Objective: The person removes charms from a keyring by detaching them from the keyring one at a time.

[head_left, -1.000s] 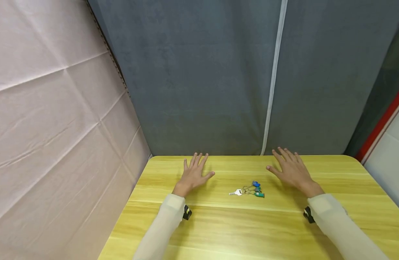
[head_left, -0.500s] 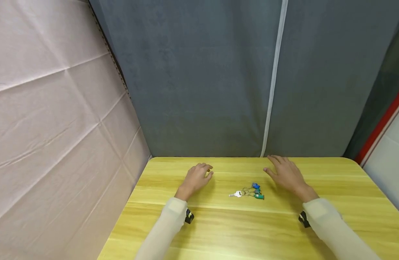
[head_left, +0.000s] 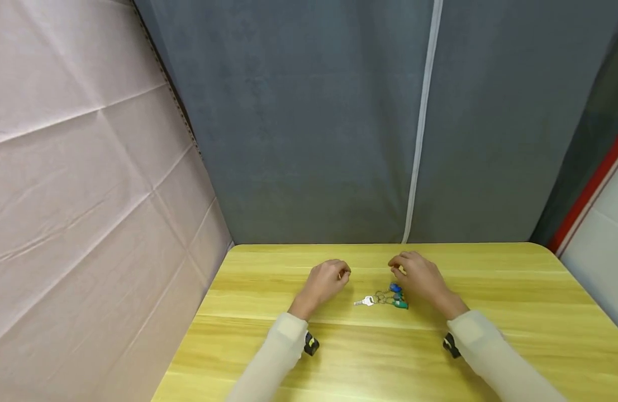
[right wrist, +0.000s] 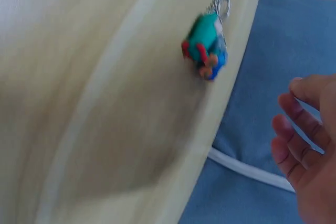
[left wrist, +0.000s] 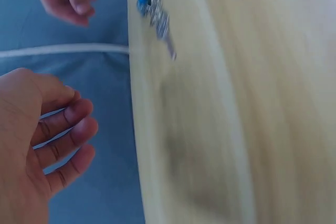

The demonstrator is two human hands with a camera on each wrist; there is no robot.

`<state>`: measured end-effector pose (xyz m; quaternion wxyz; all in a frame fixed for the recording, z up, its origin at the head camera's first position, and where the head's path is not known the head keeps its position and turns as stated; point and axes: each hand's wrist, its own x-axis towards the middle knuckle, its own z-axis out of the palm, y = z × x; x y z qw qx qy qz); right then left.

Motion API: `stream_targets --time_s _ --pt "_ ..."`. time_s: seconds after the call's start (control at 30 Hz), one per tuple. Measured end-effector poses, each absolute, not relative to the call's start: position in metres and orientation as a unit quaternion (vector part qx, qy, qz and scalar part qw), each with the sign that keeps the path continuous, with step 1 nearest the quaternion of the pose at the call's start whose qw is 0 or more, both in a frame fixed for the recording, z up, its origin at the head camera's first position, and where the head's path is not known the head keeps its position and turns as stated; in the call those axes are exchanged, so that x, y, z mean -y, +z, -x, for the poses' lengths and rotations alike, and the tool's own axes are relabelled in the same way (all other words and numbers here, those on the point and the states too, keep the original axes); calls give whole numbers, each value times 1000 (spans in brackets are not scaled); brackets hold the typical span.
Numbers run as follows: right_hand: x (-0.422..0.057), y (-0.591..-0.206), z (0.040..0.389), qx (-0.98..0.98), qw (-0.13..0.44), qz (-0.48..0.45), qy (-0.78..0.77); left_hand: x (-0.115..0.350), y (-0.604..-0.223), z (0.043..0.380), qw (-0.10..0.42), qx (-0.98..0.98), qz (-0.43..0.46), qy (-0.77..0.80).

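A silver key (head_left: 367,300) lies on the wooden table, joined by metal rings and chains to a bunch of small keychain charms (head_left: 400,304), some green and some blue. Left of the key, my left hand (head_left: 323,282) hovers above the table with loosely curled fingers and nothing in them. Over the right side of the charms hangs my right hand (head_left: 422,279), its fingers bent and holding nothing. In the right wrist view the green charm (right wrist: 203,32) shows red and orange parts. Both hands are apart from the keychain.
The light wooden table (head_left: 379,357) reaches back to a dark grey curtain (head_left: 314,123) with a white strip (head_left: 421,134). A creased pale cloth (head_left: 88,195) hangs along the left side. Red trim (head_left: 590,190) edges a white panel at the right.
Both hands have come down and inward towards the keychain. Their fingers went from spread and straight to loosely bent. The keychain has stayed in place.
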<state>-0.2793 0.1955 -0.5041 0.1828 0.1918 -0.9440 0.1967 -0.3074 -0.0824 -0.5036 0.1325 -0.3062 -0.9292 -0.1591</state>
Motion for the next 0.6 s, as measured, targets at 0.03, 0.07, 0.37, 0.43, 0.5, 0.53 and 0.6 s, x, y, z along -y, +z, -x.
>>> stream_targets --time_s 0.03,0.07,0.37,0.43,0.5,0.53,0.6 --pt "-192 -506 279 944 180 -195 195 79 -505 306 132 929 307 -158" --pt "-190 -508 279 945 176 -199 191 75 -507 305 130 929 308 -158" --pt "-174 -526 279 943 143 -239 182 45 -524 291 55 936 299 -176" --pt "-172 -528 278 940 142 -251 182 40 -528 289 46 937 300 -176" --pt "-171 -531 277 936 148 -263 181 36 -531 286 36 938 301 -170" --pt "-170 -532 276 934 151 -269 182 34 -532 285 33 939 299 -165" --pt "-169 -535 275 930 156 -277 183 31 -535 283 28 942 296 -153"
